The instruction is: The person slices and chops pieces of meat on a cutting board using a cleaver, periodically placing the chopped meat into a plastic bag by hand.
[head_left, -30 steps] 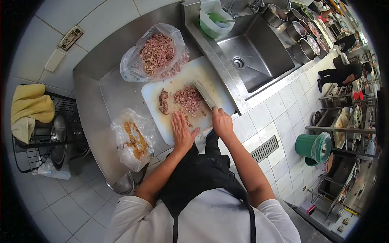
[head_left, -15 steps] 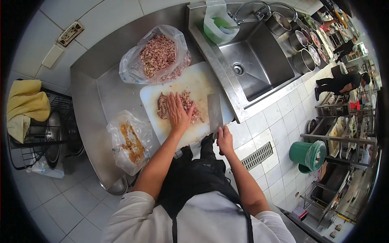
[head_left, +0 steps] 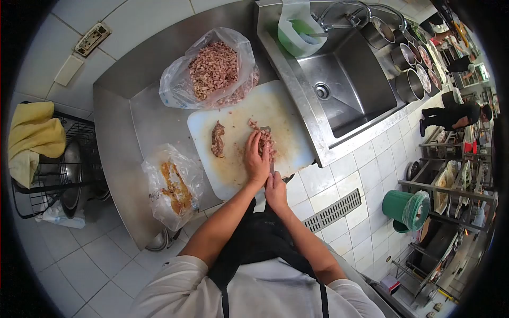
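On a white cutting board (head_left: 233, 177) lies a pile of chopped meat (head_left: 265, 142), with a cleaver (head_left: 272, 164) at it, its blade largely covered by meat and fingers. My right hand (head_left: 276, 192) is closed round the cleaver's handle. My left hand (head_left: 257, 163) rests against the pile's left side, fingers stretched out over meat and blade. An uncut strip of meat (head_left: 217, 139) lies on the board's left part. Behind the board stands an open plastic bag (head_left: 175, 87) full of diced meat (head_left: 213, 69).
A clear bag with brownish scraps (head_left: 175, 188) lies left of the board on the steel counter (head_left: 154, 122). To the right are a sink (head_left: 352, 85), a green container (head_left: 299, 37) and metal pots (head_left: 409, 86). A person (head_left: 458, 115) stands far right, beyond a green bin (head_left: 397, 208).
My left hand has moved right, off the strip's side, onto the chopped pile. My right hand has brought the cleaver left, in under or against the meat.
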A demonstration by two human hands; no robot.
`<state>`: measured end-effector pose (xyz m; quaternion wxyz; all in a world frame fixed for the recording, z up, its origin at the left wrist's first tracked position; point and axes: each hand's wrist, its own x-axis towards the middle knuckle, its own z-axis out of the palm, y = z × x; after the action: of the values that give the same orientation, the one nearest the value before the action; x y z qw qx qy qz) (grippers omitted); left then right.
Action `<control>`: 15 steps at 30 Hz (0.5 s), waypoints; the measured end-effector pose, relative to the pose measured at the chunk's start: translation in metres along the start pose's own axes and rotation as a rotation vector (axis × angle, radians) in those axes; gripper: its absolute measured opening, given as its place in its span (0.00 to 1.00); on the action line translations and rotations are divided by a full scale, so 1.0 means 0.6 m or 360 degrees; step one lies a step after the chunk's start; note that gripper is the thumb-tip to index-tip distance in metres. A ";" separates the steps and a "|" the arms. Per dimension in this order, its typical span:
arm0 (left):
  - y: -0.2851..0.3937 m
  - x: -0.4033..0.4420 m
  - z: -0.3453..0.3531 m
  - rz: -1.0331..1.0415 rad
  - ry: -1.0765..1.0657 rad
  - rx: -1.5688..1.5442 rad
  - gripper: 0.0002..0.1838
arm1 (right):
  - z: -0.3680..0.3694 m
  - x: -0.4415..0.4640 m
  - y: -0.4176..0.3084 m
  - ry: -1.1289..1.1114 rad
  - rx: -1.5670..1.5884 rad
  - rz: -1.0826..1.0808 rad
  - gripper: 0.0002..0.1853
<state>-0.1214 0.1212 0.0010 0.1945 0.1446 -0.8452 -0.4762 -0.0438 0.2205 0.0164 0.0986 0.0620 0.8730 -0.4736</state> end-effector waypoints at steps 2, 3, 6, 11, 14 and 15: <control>0.005 0.000 -0.001 -0.0036 0.0008 -0.0049 0.22 | -0.001 0.003 0.000 0.0007 0.0030 -0.0034 0.16; 0.007 0.002 -0.004 -0.0052 0.0019 -0.0074 0.22 | -0.002 0.005 0.000 0.0008 0.0045 -0.0057 0.16; 0.020 0.015 -0.015 -0.0026 0.0059 -0.0157 0.22 | -0.009 0.010 -0.017 -0.0029 0.0042 -0.0051 0.16; 0.060 0.071 -0.051 0.0033 0.0184 -0.0202 0.23 | -0.026 0.036 -0.086 -0.0117 0.0068 -0.0093 0.15; 0.072 0.137 -0.079 0.0075 0.0329 -0.0086 0.23 | -0.028 0.082 -0.153 -0.0198 0.0081 -0.0195 0.15; 0.079 0.167 -0.090 0.0086 0.0370 -0.0117 0.24 | -0.022 0.105 -0.176 -0.0233 0.0093 -0.0218 0.15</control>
<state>-0.1876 0.0618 0.0861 0.3093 0.1688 -0.8025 -0.4814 -0.1282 0.1751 0.0950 0.1276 -0.0296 0.8514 -0.5079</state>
